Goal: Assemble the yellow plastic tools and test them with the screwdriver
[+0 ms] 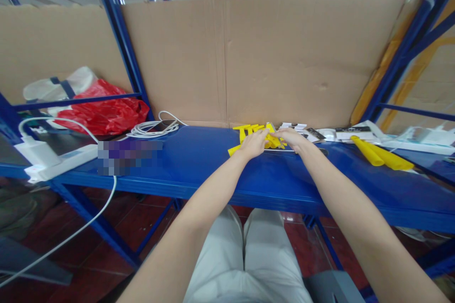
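Note:
Several small yellow pieces (244, 132), some T-shaped, lie in a pile at the back of the blue shelf top. My left hand (255, 144) rests over the left and front part of this pile, palm down with its fingers stretched forward. From the other side my right hand (290, 138) reaches in, fingers extended and pointing left towards the yellow pieces. Both hands touch or nearly touch the pile and hide part of it. A thin, pale straight edge (279, 151) shows just in front of the pieces, between the wrists. No held piece can be made out.
Two yellow rolled tubes (369, 151) lie to the right, near white and black packets (351, 133). On the left are a coiled white cable (152, 129), a power strip (71, 158) and a red plastic bag (103, 109). A cardboard panel (284, 57) stands behind.

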`<state>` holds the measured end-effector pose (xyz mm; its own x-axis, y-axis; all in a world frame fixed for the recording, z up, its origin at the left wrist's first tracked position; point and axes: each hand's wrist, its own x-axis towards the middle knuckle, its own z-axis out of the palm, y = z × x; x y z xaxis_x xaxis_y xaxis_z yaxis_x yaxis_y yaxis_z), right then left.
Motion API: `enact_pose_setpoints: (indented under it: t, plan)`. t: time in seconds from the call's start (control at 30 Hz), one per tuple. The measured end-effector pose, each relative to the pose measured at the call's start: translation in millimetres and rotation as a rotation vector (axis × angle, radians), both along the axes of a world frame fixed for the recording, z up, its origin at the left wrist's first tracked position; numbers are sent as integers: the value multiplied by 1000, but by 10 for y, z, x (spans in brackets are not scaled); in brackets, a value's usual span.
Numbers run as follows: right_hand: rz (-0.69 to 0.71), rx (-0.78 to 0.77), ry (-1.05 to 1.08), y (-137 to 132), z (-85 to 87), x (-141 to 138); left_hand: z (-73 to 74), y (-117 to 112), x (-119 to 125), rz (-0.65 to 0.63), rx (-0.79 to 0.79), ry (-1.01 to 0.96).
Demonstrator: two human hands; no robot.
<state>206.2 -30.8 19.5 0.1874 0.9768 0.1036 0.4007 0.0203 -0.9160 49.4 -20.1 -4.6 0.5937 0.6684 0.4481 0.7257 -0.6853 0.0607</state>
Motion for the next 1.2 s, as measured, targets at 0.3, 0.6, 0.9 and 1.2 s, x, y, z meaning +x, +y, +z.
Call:
enact_pose_setpoints:
  t: [0.3,0.6,0.9,1.2]
  plan:
    - [-11,8,-29,69,-66,28,23,-49,-13,103,-54,126]
    - [68,-55,97,78,-67,45,38,-39,-22,106,-59,95]
    - [63,2,153,123,-63,83,69,-49,-36,122,-76,38]
    - [-481,42,-649,166,-119,839,44,-4,-41,119,-84,42]
